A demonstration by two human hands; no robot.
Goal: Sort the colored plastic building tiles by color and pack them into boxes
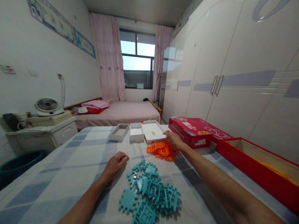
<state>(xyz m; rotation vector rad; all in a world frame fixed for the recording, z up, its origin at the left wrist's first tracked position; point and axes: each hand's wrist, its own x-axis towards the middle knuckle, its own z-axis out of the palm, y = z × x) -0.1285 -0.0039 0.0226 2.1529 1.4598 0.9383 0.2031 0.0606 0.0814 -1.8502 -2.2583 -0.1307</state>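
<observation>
My left hand (118, 161) rests on the tablecloth with its fingers curled in, and nothing shows in it. Beside it lies a loose heap of teal interlocking plastic pieces (149, 189), flat squares with toothed edges. My right hand (173, 139) reaches forward and grips the near right corner of a shallow white box (149, 126), which has a small yellow-green patch inside. Under that wrist is a pile of orange toothed pieces (163, 150). Left of the gripped box stand two smaller open boxes, a white one (137, 137) and a greyish one (119, 137).
Red printed boxes (191, 130) stand at the right. An open red box (254, 174) with something yellow inside extends along the right edge. Beyond the checked tablecloth (77, 158) are a bed (126, 110), a fan (48, 105) and wardrobes (210, 62).
</observation>
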